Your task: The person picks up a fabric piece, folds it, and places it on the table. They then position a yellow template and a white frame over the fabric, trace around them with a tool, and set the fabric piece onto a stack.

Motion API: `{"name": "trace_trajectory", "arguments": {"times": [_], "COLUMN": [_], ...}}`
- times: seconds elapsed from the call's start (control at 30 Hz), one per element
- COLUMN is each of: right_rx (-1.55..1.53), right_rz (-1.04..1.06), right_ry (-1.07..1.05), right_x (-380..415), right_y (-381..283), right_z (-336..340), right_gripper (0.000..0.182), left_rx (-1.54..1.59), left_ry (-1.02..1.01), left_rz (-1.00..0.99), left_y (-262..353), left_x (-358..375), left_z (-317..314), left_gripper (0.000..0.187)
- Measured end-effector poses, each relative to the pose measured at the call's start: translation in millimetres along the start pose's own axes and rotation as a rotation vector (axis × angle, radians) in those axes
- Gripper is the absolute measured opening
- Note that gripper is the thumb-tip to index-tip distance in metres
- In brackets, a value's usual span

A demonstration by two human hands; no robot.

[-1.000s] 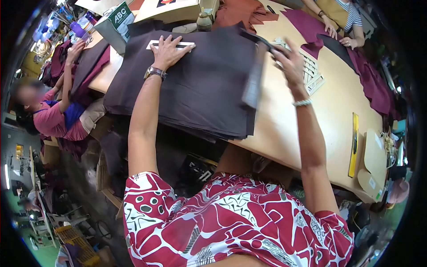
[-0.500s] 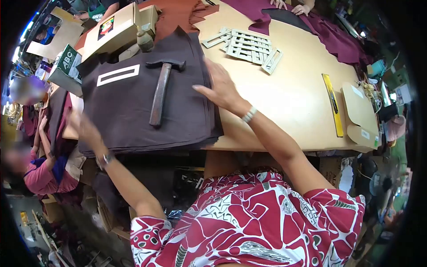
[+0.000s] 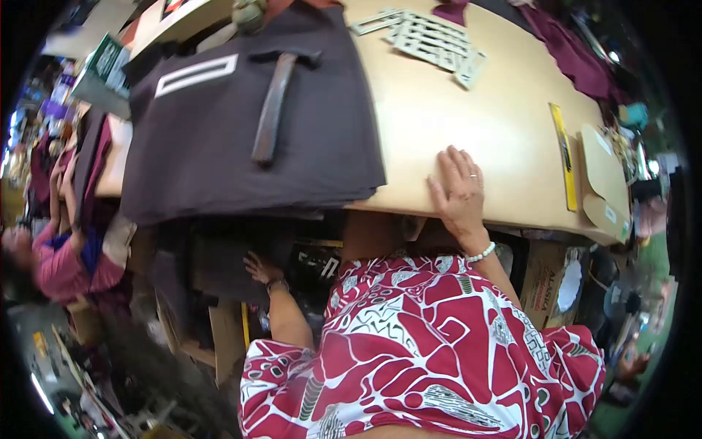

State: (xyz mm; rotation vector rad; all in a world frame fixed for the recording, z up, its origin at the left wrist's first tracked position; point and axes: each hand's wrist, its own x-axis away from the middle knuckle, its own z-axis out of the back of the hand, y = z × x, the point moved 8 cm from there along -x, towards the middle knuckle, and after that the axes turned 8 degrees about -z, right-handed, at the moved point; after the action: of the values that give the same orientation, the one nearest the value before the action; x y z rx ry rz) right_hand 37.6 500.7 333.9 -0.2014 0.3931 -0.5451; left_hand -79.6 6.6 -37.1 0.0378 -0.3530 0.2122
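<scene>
My right hand (image 3: 459, 189) rests flat on the table (image 3: 417, 117) near its front edge, fingers stretched out and holding nothing. Below the table edge, my left hand (image 3: 259, 268) has its fingers apart, close to dark sheets (image 3: 227, 256) hanging or stored under the table. A stack of dark brown leather-like sheets (image 3: 197, 161) lies on the table to the left of my right hand. On top of the stack are a hammer (image 3: 273, 110) with a worn handle and a white rectangular frame template (image 3: 196, 75).
Several slotted templates (image 3: 431, 44) lie at the back. A yellow ruler (image 3: 561, 157) is beside a tan folder (image 3: 601, 175) on the right. An ABC box (image 3: 104, 73) stands at the left, and a person in pink (image 3: 69, 263) is beyond it. Cardboard boxes (image 3: 545, 285) sit below.
Both hands have left the stack's sides. My right hand has moved down onto the bare table; my left has dropped below the table edge. The view has tilted downward.
</scene>
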Motion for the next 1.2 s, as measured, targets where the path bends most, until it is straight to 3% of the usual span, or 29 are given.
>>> {"name": "trace_trajectory", "arguments": {"times": [0.13,0.17,0.27,0.53,0.73,0.93,1.13,1.2], "right_rx": [-0.013,-0.007,-0.002,-0.009,-0.001,-0.003,0.010,0.019], "right_rz": [0.033,0.041,0.075,0.114,0.123,0.127,0.123,0.119], "right_ry": [0.023,0.029,0.036,0.029,0.021,0.021,0.021,0.032], "right_x": [-2.6,-5.0,-5.6,-6.2,-7.7,-5.6,-5.1,-7.5], "right_y": [0.4,0.6,0.8,2.3,4.3,2.2,1.5,2.2], "right_z": [3.1,2.1,-1.5,-4.5,-5.7,-4.3,-3.6,-3.7], "right_gripper": [0.044,0.044,0.042,0.040,0.040,0.040,0.040,0.040], "left_rx": [0.083,0.158,-0.015,-0.005,0.005,0.054,0.002,0.019], "left_ry": [0.026,0.036,0.008,0.182,0.044,0.252,0.159,0.149], "left_rz": [-0.243,-0.238,-0.166,-0.019,-0.324,-0.296,-0.363,-0.323], "left_y": [2.5,4.4,30.7,45.2,86.3,84.3,98.2,102.1], "left_x": [-10.3,-6.6,24.8,3.7,44.1,30.6,48.1,46.4], "left_z": [6.7,12.1,44.7,6.7,55.3,34.0,45.1,51.5], "left_gripper": [0.084,0.084,0.084,0.088,0.084,0.095,0.092,0.083]}}
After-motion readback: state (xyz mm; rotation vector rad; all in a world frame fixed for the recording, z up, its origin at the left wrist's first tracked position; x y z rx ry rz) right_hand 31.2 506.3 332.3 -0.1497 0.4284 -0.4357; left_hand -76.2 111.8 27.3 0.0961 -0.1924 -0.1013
